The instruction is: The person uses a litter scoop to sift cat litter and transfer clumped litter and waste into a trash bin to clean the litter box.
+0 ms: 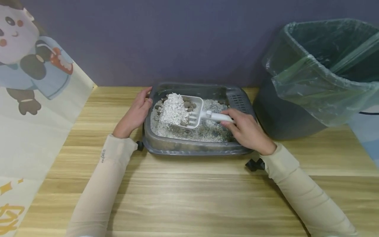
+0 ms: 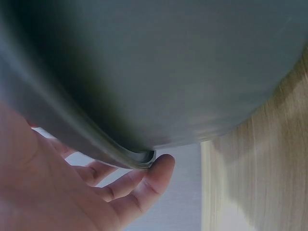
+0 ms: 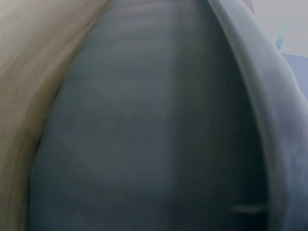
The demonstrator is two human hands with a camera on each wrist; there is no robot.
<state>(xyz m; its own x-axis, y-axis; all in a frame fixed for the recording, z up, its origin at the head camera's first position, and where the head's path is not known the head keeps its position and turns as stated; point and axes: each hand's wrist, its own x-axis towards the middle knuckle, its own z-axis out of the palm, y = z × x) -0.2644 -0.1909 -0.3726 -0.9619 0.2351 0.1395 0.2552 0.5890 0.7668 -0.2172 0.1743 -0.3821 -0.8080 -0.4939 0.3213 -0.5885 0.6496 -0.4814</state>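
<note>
While the right hand [image 1: 247, 131] has its fingers and thumb curled round the white handle of the litter scoop [image 1: 189, 113], the scoop's slotted bowl sits raised over the middle of the grey litter tray [image 1: 189, 149], heaped with a pale clump and a few dark brown lumps. So, going by how it looks, one load is already on the scoop and lifted clear of the litter, but nothing's gone in the bin [image 1: 319, 75] yet. More dark lumps show in the litter at the back left of the tray, so there's probably more sifting left after this one.

The left hand [image 1: 134, 115] lies flat with relaxed fingers against the tray's left rim, fingertips at the back corner; the left wrist view shows those fingers [image 2: 149, 185] straight under the lip.

Room-wise: the bin, lined with a clear green bag, stands just beside the tray's right edge, mouth higher than the scoop, so the load would have to go up and over the tray's right rim. A printed banner [image 1: 32, 108] lies well left. Wooden table [image 1: 189, 197] in front has nothing on it but the sleeves.
</note>
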